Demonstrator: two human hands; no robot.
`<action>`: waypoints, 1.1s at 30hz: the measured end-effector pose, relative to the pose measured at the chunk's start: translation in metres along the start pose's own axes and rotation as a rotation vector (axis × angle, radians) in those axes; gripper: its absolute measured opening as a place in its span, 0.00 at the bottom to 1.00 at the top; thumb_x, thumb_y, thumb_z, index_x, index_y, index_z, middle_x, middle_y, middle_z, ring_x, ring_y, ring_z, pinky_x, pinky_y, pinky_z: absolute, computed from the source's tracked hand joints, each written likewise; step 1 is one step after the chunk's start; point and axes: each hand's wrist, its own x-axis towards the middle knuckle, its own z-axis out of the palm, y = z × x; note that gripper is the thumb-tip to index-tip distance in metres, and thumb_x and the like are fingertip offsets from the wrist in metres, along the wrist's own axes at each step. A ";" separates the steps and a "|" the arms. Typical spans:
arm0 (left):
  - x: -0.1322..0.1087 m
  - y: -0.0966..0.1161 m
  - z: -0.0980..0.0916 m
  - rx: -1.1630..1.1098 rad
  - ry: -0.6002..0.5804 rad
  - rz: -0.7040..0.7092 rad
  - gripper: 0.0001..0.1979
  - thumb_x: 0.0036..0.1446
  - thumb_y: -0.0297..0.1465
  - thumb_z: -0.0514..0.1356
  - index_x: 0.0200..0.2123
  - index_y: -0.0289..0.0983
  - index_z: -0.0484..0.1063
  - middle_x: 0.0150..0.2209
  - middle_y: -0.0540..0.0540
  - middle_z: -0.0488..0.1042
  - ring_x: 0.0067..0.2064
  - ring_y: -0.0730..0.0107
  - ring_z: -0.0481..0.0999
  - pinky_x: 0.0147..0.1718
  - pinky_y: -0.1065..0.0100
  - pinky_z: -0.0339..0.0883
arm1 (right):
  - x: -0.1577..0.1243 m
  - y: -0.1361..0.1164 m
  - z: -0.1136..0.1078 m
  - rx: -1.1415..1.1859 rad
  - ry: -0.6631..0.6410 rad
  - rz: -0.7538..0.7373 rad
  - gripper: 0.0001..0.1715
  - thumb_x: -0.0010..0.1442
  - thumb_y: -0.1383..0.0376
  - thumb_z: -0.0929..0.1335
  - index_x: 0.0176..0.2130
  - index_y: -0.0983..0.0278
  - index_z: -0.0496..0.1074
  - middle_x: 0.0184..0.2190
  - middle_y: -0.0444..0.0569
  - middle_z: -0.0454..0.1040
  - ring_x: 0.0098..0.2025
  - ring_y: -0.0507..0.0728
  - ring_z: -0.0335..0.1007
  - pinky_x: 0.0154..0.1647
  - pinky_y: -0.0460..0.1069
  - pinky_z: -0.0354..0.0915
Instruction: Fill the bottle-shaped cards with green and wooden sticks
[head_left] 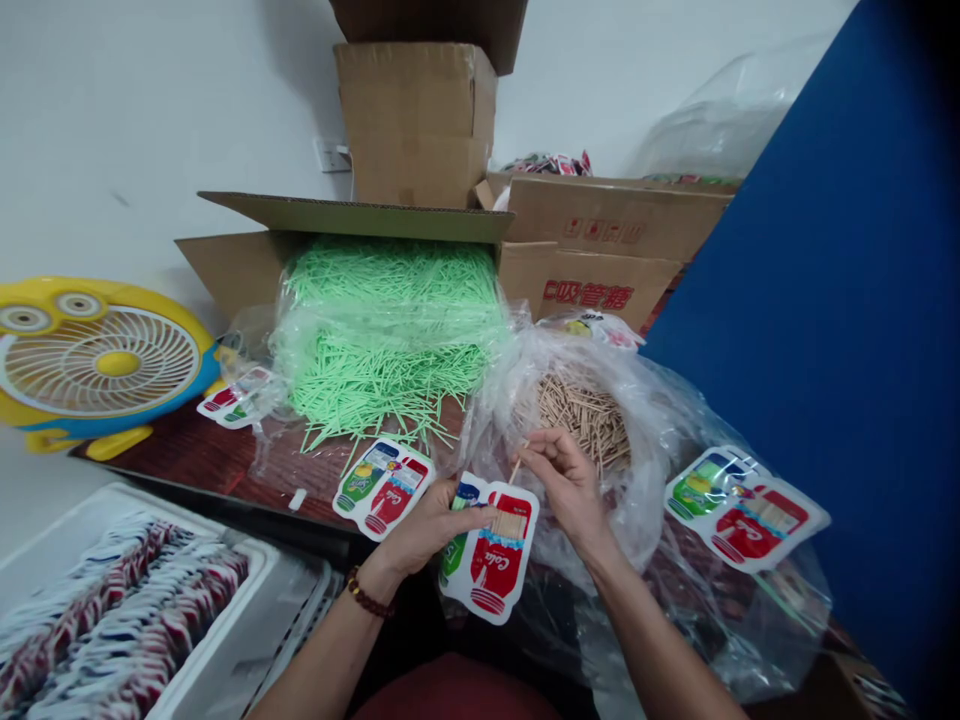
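My left hand (435,525) grips a bottle-shaped cola packet (499,575) in red, white and green, its thumb lying across the front. Thin tan sticks show through the packet's window. Just above the packet's top edge, my right hand (564,480) pinches a thin tan stick (516,468) that points down toward the opening. Behind the right hand, a clear plastic bag (652,440) holds a heap of tan sticks (585,415). A similar packet (384,488) lies left of my left hand, and another packet (746,508) is on the right.
Bright green sticks (390,350) spill from an open cardboard box (352,215) at the back. A yellow fan (120,363) stands at left, above a white crate (259,580) packed with packets. A blue panel (825,300) rises on the right. More cardboard boxes (412,120) are stacked behind.
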 end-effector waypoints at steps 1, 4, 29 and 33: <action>0.000 0.000 0.000 -0.007 0.001 0.005 0.10 0.47 0.35 0.69 0.30 0.33 0.78 0.25 0.48 0.78 0.23 0.73 0.72 0.25 0.75 0.64 | 0.000 0.000 0.000 0.001 -0.005 -0.004 0.09 0.56 0.62 0.70 0.38 0.60 0.68 0.30 0.43 0.74 0.34 0.54 0.73 0.37 0.48 0.64; 0.002 -0.002 0.000 -0.028 0.007 0.003 0.11 0.47 0.35 0.69 0.31 0.33 0.78 0.26 0.47 0.79 0.24 0.72 0.73 0.26 0.74 0.64 | -0.003 0.003 0.001 0.034 -0.062 0.043 0.10 0.56 0.62 0.71 0.38 0.60 0.69 0.30 0.43 0.75 0.33 0.54 0.72 0.35 0.48 0.64; 0.012 -0.006 -0.003 0.048 0.051 0.029 0.12 0.50 0.37 0.66 0.30 0.32 0.77 0.28 0.46 0.79 0.27 0.69 0.75 0.28 0.71 0.66 | 0.006 -0.015 -0.025 -0.447 -0.478 -0.117 0.18 0.65 0.57 0.62 0.39 0.62 0.78 0.42 0.49 0.77 0.43 0.55 0.72 0.46 0.50 0.65; 0.013 -0.005 -0.001 0.061 0.041 0.054 0.11 0.51 0.36 0.66 0.29 0.32 0.77 0.28 0.47 0.79 0.28 0.70 0.75 0.29 0.72 0.66 | 0.005 -0.014 -0.030 -0.411 -0.589 -0.085 0.17 0.65 0.58 0.62 0.37 0.62 0.77 0.40 0.48 0.77 0.39 0.54 0.73 0.43 0.49 0.65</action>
